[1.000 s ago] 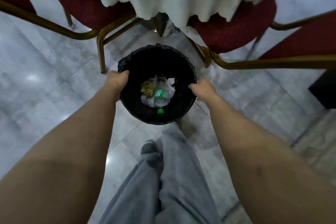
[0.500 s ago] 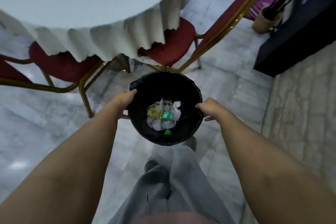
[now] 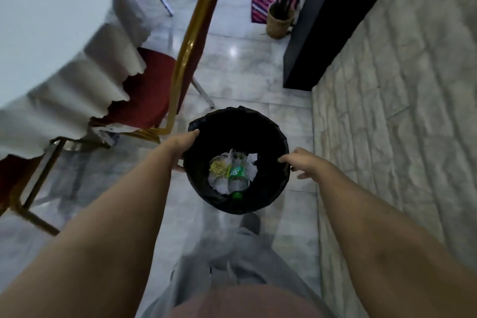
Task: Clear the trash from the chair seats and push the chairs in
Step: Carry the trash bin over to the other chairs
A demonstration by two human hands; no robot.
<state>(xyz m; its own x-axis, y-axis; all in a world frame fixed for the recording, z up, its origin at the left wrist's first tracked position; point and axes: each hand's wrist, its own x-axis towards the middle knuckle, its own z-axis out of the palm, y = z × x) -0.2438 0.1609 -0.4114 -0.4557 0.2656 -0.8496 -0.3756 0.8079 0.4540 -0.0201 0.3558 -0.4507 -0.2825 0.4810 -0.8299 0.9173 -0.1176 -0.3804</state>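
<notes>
A black bin (image 3: 281, 137) is gripped at its rim by the left hand (image 3: 180, 143) and right hand (image 3: 300, 160). Trash, including a bottle (image 3: 237, 175), is already gathered inside. At ten o'clock, a red chair (image 3: 152, 90) sits partly tucked under the cloth-draped surface (image 3: 46, 33); pushing in likely remains.

Bare forearms (image 3: 108, 235), grey trousers (image 3: 232, 263), pinkish top (image 3: 240, 302)
</notes>
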